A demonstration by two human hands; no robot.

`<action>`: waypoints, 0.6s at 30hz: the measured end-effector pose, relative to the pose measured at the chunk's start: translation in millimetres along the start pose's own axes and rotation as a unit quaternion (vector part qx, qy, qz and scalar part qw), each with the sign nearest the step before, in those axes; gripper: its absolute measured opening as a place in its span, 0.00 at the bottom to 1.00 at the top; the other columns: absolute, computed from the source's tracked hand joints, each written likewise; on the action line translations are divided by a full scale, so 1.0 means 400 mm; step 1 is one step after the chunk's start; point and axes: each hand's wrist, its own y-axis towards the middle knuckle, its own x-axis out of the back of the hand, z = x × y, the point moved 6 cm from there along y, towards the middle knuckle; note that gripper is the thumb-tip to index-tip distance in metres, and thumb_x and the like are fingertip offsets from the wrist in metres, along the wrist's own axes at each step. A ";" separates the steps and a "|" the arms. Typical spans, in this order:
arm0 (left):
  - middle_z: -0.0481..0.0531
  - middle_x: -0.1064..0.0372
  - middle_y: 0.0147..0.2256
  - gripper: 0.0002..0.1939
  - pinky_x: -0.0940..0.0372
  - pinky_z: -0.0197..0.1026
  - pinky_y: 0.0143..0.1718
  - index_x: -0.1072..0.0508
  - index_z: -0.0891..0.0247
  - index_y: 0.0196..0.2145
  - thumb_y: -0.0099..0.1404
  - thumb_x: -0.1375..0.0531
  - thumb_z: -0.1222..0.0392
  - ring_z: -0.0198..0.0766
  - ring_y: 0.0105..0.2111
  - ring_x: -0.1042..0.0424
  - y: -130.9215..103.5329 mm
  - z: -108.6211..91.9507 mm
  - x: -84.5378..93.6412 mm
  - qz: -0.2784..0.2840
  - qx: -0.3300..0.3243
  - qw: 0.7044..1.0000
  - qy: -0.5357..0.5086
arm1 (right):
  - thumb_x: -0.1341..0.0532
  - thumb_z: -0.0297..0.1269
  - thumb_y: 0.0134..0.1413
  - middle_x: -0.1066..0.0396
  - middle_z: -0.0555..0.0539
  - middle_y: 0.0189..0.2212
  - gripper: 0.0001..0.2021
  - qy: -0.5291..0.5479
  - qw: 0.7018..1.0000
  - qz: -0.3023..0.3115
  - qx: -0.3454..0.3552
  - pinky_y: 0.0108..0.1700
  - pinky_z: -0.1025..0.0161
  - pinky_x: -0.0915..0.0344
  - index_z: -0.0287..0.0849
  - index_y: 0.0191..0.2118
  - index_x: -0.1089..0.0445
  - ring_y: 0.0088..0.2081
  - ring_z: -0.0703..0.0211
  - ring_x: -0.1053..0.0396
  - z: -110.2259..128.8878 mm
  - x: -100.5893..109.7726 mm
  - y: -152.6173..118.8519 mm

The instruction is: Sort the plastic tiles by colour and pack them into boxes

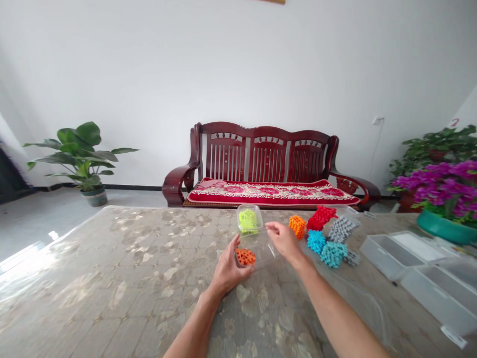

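Head view: the left hand (225,268) grips the clear container (264,251) of orange pieces (246,257) over the table (112,288), the right hand (286,241) pinching its far edge; likely light, slippery and flexible, it suits gentle side holds.

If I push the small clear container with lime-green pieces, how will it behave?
The clear container looks like thin, smooth plastic, so probably light and apt to slide. The lime-green pieces look small and heaped, so they might shift inside.
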 end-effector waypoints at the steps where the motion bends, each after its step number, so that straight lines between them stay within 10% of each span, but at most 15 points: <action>1: 0.63 0.36 0.57 0.53 0.41 0.50 0.58 0.48 0.62 0.65 0.46 0.30 0.52 0.51 0.59 0.37 0.000 0.000 0.000 0.003 -0.001 1.000 -0.003 | 0.49 0.33 0.58 0.24 0.42 0.46 0.19 -0.005 0.999 -0.031 -0.018 0.49 0.63 0.33 0.39 0.51 0.29 0.46 0.57 0.27 -0.030 0.029 0.010; 7: 0.62 0.38 0.58 0.49 0.43 0.51 0.60 0.48 0.62 0.65 0.49 0.32 0.54 0.51 0.60 0.39 0.002 -0.002 0.004 0.007 -0.003 1.000 -0.030 | 0.45 0.28 0.52 0.29 0.40 0.52 0.23 -0.143 0.985 -0.034 -0.089 0.55 0.59 0.37 0.38 0.55 0.33 0.52 0.53 0.31 -0.163 0.053 0.031; 18: 0.64 0.42 0.60 0.50 0.43 0.52 0.60 0.53 0.61 0.66 0.51 0.33 0.58 0.52 0.63 0.44 0.000 0.001 0.020 0.020 -0.015 0.998 -0.060 | 0.41 0.48 0.54 0.30 0.36 0.50 0.30 -0.299 0.947 0.022 -0.114 0.49 0.58 0.38 0.40 0.60 0.40 0.52 0.47 0.32 -0.155 -0.022 0.049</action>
